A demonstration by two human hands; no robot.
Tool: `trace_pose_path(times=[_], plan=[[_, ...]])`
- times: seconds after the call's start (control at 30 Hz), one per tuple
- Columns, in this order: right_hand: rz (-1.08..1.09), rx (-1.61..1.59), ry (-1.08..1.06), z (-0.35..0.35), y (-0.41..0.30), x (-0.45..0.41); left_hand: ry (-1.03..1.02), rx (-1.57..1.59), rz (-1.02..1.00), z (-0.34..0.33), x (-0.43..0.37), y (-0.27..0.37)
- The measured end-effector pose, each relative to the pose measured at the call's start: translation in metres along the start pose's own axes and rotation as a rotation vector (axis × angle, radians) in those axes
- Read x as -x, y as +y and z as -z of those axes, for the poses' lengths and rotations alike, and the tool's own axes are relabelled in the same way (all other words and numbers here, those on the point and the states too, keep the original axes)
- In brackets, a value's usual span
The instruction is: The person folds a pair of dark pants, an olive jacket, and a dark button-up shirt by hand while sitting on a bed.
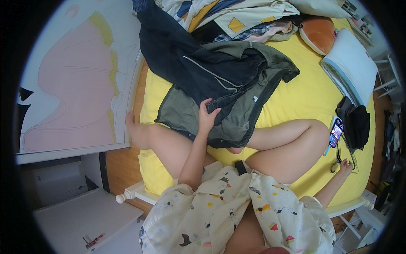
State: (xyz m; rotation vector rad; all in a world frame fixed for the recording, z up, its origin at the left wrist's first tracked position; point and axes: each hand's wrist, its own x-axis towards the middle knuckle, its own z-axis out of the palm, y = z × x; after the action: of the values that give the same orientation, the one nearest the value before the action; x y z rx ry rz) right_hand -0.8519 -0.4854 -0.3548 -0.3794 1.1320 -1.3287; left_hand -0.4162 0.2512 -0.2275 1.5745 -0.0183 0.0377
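With my left hand I hold the waistband of dark navy trousers between thumb and fingers. A pale drawstring lies across the trousers. Beneath them a grey-green jacket with dark edges and snap buttons is spread over the bed and partly over my feet. Off to the right, my right hand is down by the handles of scissors and a thin wire hanger. Its fingers touch or nearly touch them; whether they grip anything is unclear.
I sit on a bed with a yellow sheet. At its head lie heaped clothes and a brown-and-cream cushion. Folded bedding, black cloth and a lit phone lie right. A white cabinet stands lower left.
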Motion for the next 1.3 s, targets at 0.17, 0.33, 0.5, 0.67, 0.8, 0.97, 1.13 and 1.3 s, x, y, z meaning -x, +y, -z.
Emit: trace_pose_path(times=[0.17,0.33,0.5,0.67,0.8,0.97,1.13,1.3], plan=[[0.281,0.381,-0.595,-0.15,0.037,0.226,-0.008,-0.02,0.156,0.024,0.0,0.077],[0.034,0.691,-1.216,-0.245,0.134,0.354,0.07,-0.002,-0.104,0.045,-0.011,0.138],[-0.782,0.886,-0.766,-0.3,0.25,0.462,0.35,-0.006,-0.207,0.1,-0.005,0.188],[-0.995,0.564,-0.752,-0.334,0.311,0.372,0.505,0.394,-0.338,0.122,0.004,0.221],[-0.801,0.503,-1.026,-0.335,0.314,0.439,0.683,0.289,-0.415,0.192,0.025,0.237],[-0.487,0.527,-1.032,-0.36,0.279,0.406,0.846,0.283,-0.456,0.198,0.017,0.238],[-0.515,0.296,-1.006,-0.381,0.207,0.368,1.114,0.225,-0.76,0.182,-0.001,0.238],[-0.188,0.343,-1.007,-0.392,0.121,0.367,0.859,0.257,-0.615,0.149,-0.029,0.218]])
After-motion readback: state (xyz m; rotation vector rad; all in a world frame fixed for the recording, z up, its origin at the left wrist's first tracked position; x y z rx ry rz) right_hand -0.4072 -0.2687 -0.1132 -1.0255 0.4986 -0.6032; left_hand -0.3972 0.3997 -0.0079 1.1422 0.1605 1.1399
